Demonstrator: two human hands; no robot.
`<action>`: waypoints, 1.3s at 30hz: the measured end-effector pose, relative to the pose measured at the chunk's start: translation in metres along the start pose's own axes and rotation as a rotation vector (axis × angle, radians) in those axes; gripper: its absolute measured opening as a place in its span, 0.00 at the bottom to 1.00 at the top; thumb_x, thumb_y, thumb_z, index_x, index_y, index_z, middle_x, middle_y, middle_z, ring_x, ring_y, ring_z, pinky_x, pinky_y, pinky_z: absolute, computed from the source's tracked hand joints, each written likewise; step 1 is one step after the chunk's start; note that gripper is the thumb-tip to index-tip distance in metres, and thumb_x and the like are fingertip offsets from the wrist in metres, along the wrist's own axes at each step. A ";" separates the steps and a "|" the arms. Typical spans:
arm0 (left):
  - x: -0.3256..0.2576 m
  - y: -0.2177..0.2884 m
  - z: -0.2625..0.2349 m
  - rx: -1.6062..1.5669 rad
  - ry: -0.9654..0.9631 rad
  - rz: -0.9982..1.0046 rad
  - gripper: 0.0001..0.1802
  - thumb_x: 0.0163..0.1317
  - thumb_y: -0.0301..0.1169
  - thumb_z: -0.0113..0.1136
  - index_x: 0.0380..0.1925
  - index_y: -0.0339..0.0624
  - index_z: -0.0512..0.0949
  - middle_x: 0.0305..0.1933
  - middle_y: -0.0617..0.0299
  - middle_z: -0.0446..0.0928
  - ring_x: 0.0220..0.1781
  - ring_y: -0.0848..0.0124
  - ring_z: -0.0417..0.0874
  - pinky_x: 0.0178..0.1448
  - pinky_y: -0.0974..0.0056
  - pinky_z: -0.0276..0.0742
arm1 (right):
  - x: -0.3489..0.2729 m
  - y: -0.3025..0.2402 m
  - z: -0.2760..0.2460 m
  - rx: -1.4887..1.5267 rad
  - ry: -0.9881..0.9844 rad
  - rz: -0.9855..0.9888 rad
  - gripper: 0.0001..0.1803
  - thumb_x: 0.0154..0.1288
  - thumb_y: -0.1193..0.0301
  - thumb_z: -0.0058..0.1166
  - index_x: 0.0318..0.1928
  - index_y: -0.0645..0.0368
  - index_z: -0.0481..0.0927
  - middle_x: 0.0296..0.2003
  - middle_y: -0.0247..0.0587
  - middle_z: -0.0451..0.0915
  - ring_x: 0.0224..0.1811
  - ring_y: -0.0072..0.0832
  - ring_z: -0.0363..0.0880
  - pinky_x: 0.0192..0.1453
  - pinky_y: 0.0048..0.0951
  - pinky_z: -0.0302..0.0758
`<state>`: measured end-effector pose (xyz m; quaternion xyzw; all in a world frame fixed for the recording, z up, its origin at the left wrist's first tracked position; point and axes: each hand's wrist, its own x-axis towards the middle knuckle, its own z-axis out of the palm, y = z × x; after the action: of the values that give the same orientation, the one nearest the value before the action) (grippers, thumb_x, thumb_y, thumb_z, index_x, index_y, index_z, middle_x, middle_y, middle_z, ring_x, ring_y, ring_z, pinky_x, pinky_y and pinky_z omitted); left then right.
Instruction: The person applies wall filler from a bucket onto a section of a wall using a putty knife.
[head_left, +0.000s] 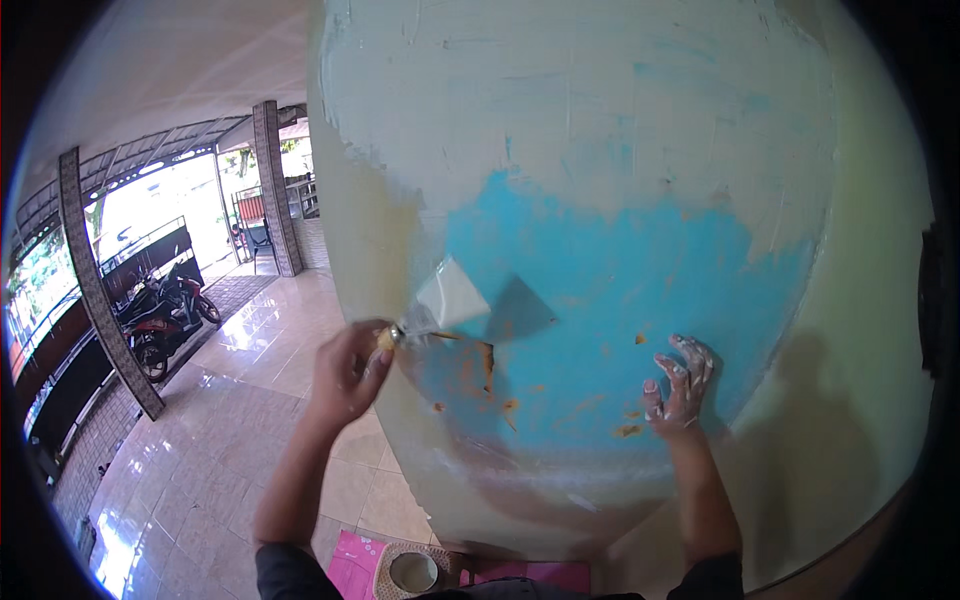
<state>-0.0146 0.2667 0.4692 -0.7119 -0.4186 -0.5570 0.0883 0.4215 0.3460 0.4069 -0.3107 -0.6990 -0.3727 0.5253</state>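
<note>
My left hand (350, 372) grips the handle of a putty knife (422, 320), its blade pointing right and up. A thick layer of white putty (454, 294) covers the blade's end, and the knife casts a shadow on the wall close by. My right hand (682, 388) is raised in front of the wall's lower right, fingers apart and smeared with white; whether it touches the surface I cannot tell. Between them spreads a bright blue painted patch (600, 275) with orange-brown chips and a dark, peeled crack (488, 366). Pale putty (570, 90) coats the wall above it.
Below stands a woven stool (385, 578) bearing a round container (414, 572), near a pink mat (355, 562). To the left, past the wall's edge, lies a glossy tiled floor (220, 440). Farther off are a tiled pillar (105, 290) and parked motorcycles (165, 310).
</note>
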 end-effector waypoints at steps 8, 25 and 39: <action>0.088 0.007 -0.074 -0.053 0.119 -0.005 0.25 0.71 0.30 0.46 0.66 0.38 0.59 0.47 0.48 0.76 0.46 0.68 0.75 0.51 0.62 0.70 | 0.040 -0.014 -0.001 -0.238 -0.001 -0.182 0.16 0.71 0.54 0.44 0.51 0.45 0.76 0.59 0.45 0.72 0.62 0.47 0.66 0.66 0.57 0.57; 0.211 0.023 -0.068 0.517 0.334 0.189 0.32 0.64 0.36 0.55 0.68 0.49 0.61 0.21 0.47 0.78 0.27 0.44 0.82 0.35 0.46 0.77 | 0.026 -0.001 0.021 -0.324 0.041 -0.201 0.17 0.73 0.52 0.41 0.51 0.43 0.76 0.61 0.43 0.72 0.68 0.45 0.64 0.70 0.57 0.57; 0.156 0.056 -0.023 0.298 0.349 0.252 0.35 0.57 0.27 0.54 0.68 0.45 0.64 0.26 0.50 0.81 0.19 0.57 0.81 0.26 0.54 0.77 | 0.024 0.003 0.025 -0.318 0.059 -0.192 0.17 0.74 0.53 0.41 0.50 0.45 0.77 0.61 0.44 0.73 0.68 0.45 0.65 0.71 0.57 0.56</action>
<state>0.0125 0.2949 0.6314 -0.6305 -0.3824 -0.5882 0.3319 0.4056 0.3698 0.4266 -0.3105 -0.6420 -0.5358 0.4520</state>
